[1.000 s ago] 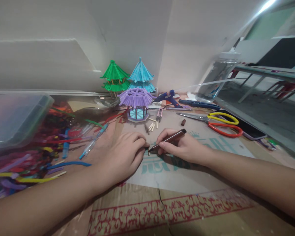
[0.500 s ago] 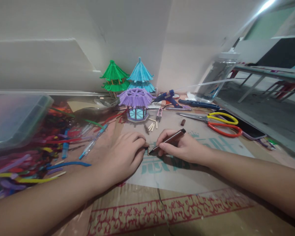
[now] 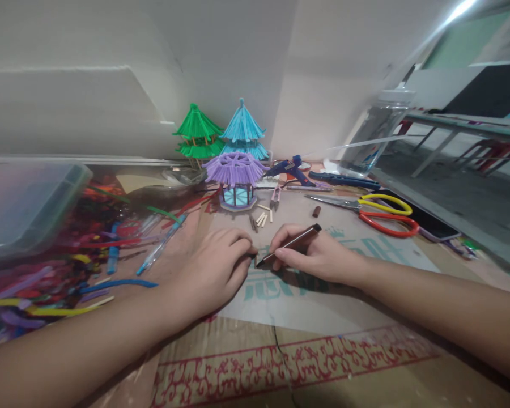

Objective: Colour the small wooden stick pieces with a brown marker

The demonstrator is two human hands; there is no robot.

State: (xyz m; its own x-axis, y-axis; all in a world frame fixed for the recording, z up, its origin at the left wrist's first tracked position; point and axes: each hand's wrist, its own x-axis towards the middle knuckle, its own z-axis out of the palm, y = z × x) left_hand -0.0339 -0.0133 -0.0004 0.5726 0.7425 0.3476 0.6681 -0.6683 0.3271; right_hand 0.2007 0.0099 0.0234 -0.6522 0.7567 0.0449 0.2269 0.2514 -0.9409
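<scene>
A brown marker (image 3: 295,241) is gripped in my right hand (image 3: 308,249), its dark tip pointing down and left. The tip meets or nearly touches a small brown stick (image 3: 255,262) on the white sheet. My left hand (image 3: 225,258) lies palm down with its thumb and fingers closed on that stick's upper end. Just beyond my fingers lie several short pale sticks (image 3: 262,219) and a few brown sticks (image 3: 253,223). The marker's brown cap (image 3: 317,211) sits apart, farther back. A purple-roofed model pavilion (image 3: 237,180) stands behind the sticks.
Green (image 3: 198,133) and blue (image 3: 242,133) model roofs stand at the wall. A blue glue gun (image 3: 293,167), thread snips (image 3: 276,196), scissors (image 3: 365,209) and a phone (image 3: 425,218) lie right. Left are a plastic box (image 3: 29,209), a pen (image 3: 161,246) and colourful pipe cleaners (image 3: 119,284).
The marker's tip has shifted very slightly left along the small stick, which looks browner at its lower end. My left hand stays in place.
</scene>
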